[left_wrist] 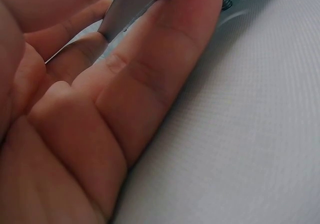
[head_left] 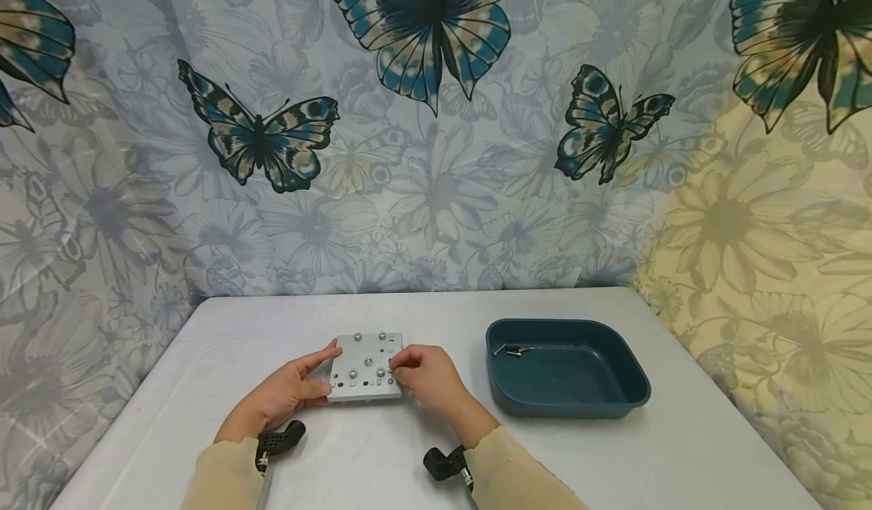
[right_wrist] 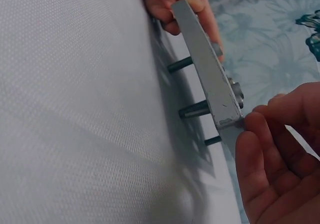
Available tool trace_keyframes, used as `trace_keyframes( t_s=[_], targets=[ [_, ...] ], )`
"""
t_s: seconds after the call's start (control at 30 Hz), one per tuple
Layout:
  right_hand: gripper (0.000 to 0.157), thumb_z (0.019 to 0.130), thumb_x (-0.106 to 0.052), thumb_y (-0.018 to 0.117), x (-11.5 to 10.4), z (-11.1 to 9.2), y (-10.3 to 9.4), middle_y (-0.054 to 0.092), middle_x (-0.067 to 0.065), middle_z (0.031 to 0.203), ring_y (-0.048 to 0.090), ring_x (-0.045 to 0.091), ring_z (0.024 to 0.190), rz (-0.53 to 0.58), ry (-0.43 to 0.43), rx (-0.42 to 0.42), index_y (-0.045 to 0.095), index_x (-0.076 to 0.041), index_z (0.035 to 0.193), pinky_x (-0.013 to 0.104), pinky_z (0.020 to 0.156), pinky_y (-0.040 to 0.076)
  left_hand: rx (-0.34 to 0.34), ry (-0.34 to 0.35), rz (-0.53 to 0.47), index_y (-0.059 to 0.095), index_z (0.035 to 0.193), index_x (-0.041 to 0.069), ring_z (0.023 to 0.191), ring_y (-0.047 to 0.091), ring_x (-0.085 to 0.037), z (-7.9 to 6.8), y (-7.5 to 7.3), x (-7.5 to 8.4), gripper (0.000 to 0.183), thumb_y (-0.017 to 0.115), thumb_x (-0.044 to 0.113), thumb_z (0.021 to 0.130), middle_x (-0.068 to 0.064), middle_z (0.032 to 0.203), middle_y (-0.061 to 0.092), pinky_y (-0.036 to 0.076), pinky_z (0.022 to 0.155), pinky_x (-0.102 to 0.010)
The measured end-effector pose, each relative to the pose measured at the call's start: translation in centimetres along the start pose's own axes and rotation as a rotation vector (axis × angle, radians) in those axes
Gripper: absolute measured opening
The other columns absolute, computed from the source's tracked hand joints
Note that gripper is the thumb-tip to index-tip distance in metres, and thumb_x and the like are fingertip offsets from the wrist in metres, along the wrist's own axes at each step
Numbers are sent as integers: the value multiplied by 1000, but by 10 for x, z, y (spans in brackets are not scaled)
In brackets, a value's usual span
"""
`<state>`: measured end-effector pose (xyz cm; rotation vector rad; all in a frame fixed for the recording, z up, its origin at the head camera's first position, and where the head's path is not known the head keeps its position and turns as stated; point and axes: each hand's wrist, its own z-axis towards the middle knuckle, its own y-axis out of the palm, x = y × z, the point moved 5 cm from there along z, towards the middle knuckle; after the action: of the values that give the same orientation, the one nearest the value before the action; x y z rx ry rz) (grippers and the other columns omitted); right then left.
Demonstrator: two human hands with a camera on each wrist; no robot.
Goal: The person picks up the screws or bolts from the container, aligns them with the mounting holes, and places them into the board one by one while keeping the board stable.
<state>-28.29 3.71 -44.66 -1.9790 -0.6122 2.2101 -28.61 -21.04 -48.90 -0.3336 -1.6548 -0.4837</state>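
My left hand (head_left: 294, 387) grips a silver metal plate (head_left: 343, 349) by its left edge, thumb at the near corner and fingers at the far side. The plate is held tilted, just over the table. Several bolts with round heads (head_left: 369, 362) sit in its holes, and threaded shanks (right_wrist: 195, 109) stick out underneath in the right wrist view. At the plate's right edge, my right hand (head_left: 431, 377) pinches a small metal piece, apparently a screw, between thumb and forefinger; the fingertips mostly hide it. In the left wrist view, the left fingers (left_wrist: 145, 79) support the plate from below.
A dark teal tray (head_left: 568, 405) stands right of the plate, with a few metal screws (head_left: 514, 350) at its left end. White cloth covers the table (head_left: 381, 457). Behind it hangs a butterfly-print curtain (head_left: 436, 215).
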Motion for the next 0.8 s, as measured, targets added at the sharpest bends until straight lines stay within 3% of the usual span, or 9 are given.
trace_keyframes(
  t_s=[0.1,0.2,0.3,0.4,0.5,0.6,0.7,0.8],
  targets=[
    [14,90,-1,66,0,-2,-5,69,6,98,64,20,84,141,30,-23,74,-3,102,32,69,54,-7,1,-4,25,157,-1,118,57,-22,1,0,0,78,68,-4,91,-2,166,-6,53,87,-38],
    [29,96,-9,62,0,-5,-21,67,16,115,67,27,96,498,94,-40,65,1,123,33,74,56,-11,-5,-5,25,157,0,118,57,-21,1,0,0,79,68,-4,91,-2,166,-7,53,87,-37],
    [48,101,-20,58,1,-10,-54,54,23,138,62,33,114,874,133,-23,47,0,144,36,82,55,-17,-7,-9,24,157,0,118,57,-20,2,0,0,80,69,-3,91,-2,166,-7,53,88,-37],
    [58,104,-30,53,7,-15,-94,40,23,151,54,36,125,1027,127,5,35,-6,153,39,90,52,-18,-1,-18,24,157,-1,118,57,-21,2,1,0,80,69,-3,91,-2,166,-7,53,88,-37],
    [62,105,-36,51,19,-21,-134,35,24,153,48,41,130,967,138,67,30,-7,156,43,96,49,-14,-1,-23,24,157,-1,117,57,-21,0,1,1,79,68,-4,91,-3,166,-8,53,87,-37],
    [61,105,-35,51,34,-28,-165,36,27,152,46,44,130,760,206,141,33,-5,155,45,96,49,-10,-4,-25,23,157,-1,118,57,-20,-1,1,2,79,67,-5,92,-2,165,-8,54,87,-37],
    [57,104,-28,53,48,-34,-183,37,30,149,50,44,126,524,309,181,37,-3,153,43,93,51,-18,1,-25,22,157,-2,118,57,-20,-1,2,2,79,66,-5,92,-3,165,-9,53,88,-38],
    [53,103,-20,53,57,-38,-191,37,32,148,55,44,120,368,380,178,40,-1,151,43,89,53,-28,8,-25,21,157,-2,119,57,-21,-1,2,2,79,66,-5,92,-4,165,-9,53,89,-38]
  ],
)
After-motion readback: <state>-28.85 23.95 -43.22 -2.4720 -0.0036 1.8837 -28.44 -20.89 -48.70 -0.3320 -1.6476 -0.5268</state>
